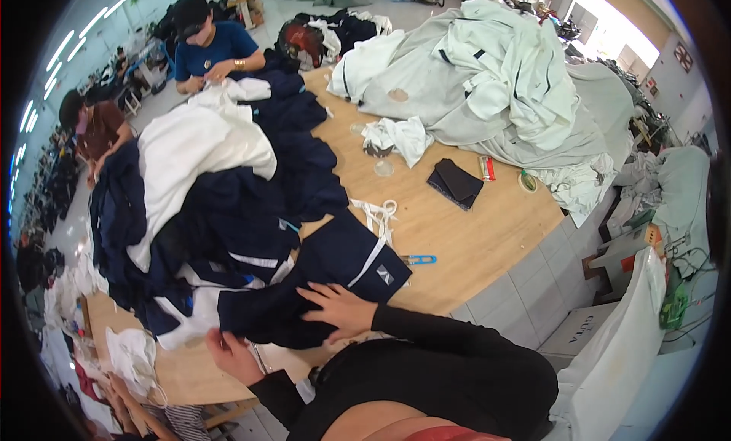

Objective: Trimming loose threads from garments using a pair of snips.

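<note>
A navy garment [320, 250] lies folded on the table edge in front of me, with a white stripe and a small light patch near its right end. My right hand [339, 310] rests on it with fingers spread, palm down. At its lower left edge, my left hand [234, 357] pinches the cloth; part of the fingers is hidden. A white drawstring [383, 218] loops out beyond the garment. Just right of the garment lies a pair of blue-handled thread snips [421, 260].
Navy and white garments [205, 136] are heaped at left; a large pale pile [487, 75] covers the far right. On the wooden table [487, 235] lie dark folded cloth pieces [455, 183], a tape roll [528, 181] and a red-white packet [487, 168]. Co-workers [217, 52] sit around the table.
</note>
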